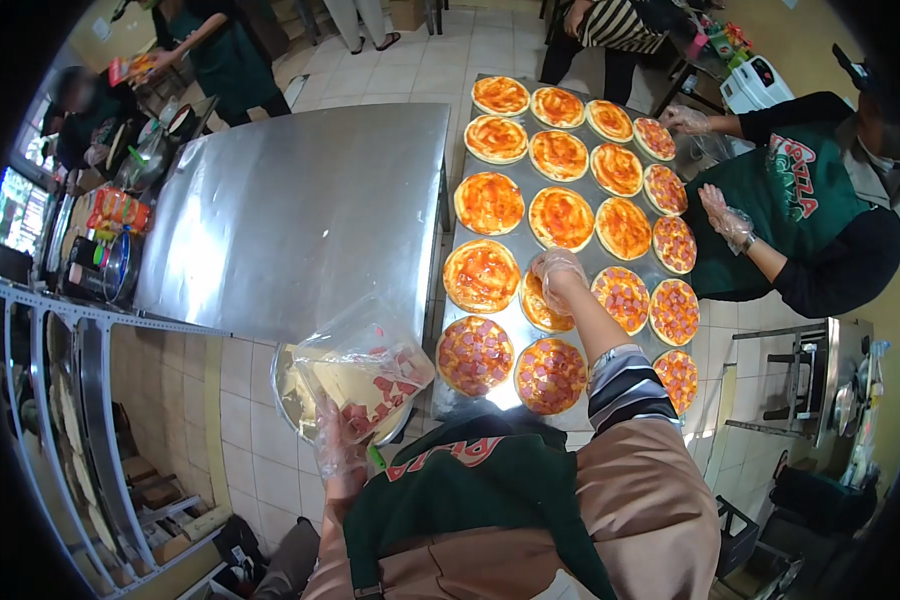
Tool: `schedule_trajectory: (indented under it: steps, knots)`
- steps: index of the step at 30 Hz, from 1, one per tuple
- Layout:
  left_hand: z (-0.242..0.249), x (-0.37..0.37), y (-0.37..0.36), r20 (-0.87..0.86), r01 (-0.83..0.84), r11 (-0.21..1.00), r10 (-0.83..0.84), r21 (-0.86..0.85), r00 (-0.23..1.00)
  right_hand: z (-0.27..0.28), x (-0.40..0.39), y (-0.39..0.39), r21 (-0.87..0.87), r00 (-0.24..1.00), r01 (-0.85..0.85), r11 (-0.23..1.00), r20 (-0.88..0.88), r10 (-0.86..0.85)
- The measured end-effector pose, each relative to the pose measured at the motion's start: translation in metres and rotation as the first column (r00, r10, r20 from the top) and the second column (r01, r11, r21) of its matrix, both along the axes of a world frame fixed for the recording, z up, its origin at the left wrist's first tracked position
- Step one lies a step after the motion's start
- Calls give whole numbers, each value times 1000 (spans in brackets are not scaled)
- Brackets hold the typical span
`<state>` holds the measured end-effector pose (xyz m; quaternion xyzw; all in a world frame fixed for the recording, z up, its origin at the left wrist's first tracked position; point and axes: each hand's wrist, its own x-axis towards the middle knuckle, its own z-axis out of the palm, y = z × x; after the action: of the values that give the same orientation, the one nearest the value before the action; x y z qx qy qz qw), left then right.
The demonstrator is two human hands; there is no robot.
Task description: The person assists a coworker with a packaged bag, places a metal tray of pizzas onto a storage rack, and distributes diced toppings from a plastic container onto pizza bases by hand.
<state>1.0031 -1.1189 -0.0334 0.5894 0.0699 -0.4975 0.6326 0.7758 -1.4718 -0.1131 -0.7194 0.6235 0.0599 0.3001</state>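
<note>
My left hand [338,440], in a clear plastic glove, grips a clear plastic bag [375,335] with diced ham [398,378] in it. Beneath the bag is a round metal bowl [278,385] of pale contents. My right hand [560,278], also gloved, is over a sauced pizza base [545,305] on the right metal table [450,400]. Its fingers curl downward, and whatever they hold is hidden. Nearest me, two pizzas topped with ham, the left one [476,356] and the right one [551,376], lie side by side. Farther off are several bases with only red sauce and cheese [567,218].
A second metal table [300,210] stands to the left, across a narrow gap. At the right, a co-worker's gloved hand [727,217] is beside topped pizzas [674,244]. A metal rack [100,330] stands at the left. Other people are in the background.
</note>
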Motion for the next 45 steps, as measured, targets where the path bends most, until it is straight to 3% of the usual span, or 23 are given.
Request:
schedule_trajectory:
  steps: [1, 4, 6, 11, 13, 14, 15, 16, 17, 18, 20, 24, 29, 31, 33, 36, 38, 41, 45]
  knots:
    - [5, -2, -1, 12, -4, 1000, 4, -14, 1000, -4, 4, -2, -21, 970, -161, 987, -187, 154]
    - [6, -3, 0, 29, -28, 1000, 28, -15, 999, -27, 4, -5, -79, 987, -68, 995, -150, 55]
    - [3, -3, 2, 33, -45, 999, 45, -2, 998, -29, 3, -7, -82, 983, -94, 992, -166, 79]
    - [-4, -3, -1, -3, -53, 999, 53, 0, 999, -7, -5, -11, -33, 980, -56, 998, -192, 49]
    - [-2, -5, -6, -6, -38, 999, 38, -19, 999, -18, -21, -27, -35, 830, -533, 845, -212, 515]
    - [-1, -6, -8, -8, -28, 999, 28, -37, 1000, -6, -18, -27, 161, 991, 17, 987, -134, 5]
    - [-4, -5, -7, -11, -25, 999, 25, -40, 1000, -10, -26, -24, 158, 991, 21, 987, -137, 1]
    - [-9, -4, -7, -25, -22, 999, 22, -23, 999, -18, -42, -16, 357, 863, 312, 880, 281, -420]
    - [-13, -2, -8, -40, -19, 1000, 19, -9, 999, -17, -50, -7, 626, 412, 414, 660, 518, -750]
    - [-14, -2, -10, -45, -18, 1000, 17, -20, 999, -14, -59, -1, 617, 413, 418, 666, 524, -745]
    - [-12, -2, -13, -41, 5, 1000, -6, -17, 999, 10, -68, 17, 714, 202, 377, 590, 558, -805]
    - [-7, -1, -21, -81, 69, 998, -70, -12, 994, -5, -91, 32, 750, 140, 234, 619, 604, -785]
    - [-5, -3, -26, 19, 162, 987, -162, -15, 987, 1, -90, 48, 727, 94, 197, 657, 653, -751]
    - [-5, -2, -25, -6, 161, 987, -161, -7, 987, 5, -86, 53, 712, 87, 217, 668, 668, -739]
    - [1, -6, -29, -35, 161, 987, -161, -3, 986, 22, -78, 58, 674, 157, 342, 655, 646, -747]
    - [18, -13, -34, -63, 117, 991, -122, -71, 991, 17, -76, 60, 682, 128, 376, 628, 633, -764]
    - [13, -10, -27, -101, 139, 989, -143, -44, 985, 22, -70, 61, 677, 152, 382, 629, 625, -765]
    - [-32, 11, -10, -188, 116, 990, -129, -77, 974, 23, -61, 61, 665, 191, 346, 662, 641, -744]
    - [-1, -3, -20, -89, 99, 993, -105, -71, 991, 28, -43, 58, 622, 241, 320, 715, 676, -696]
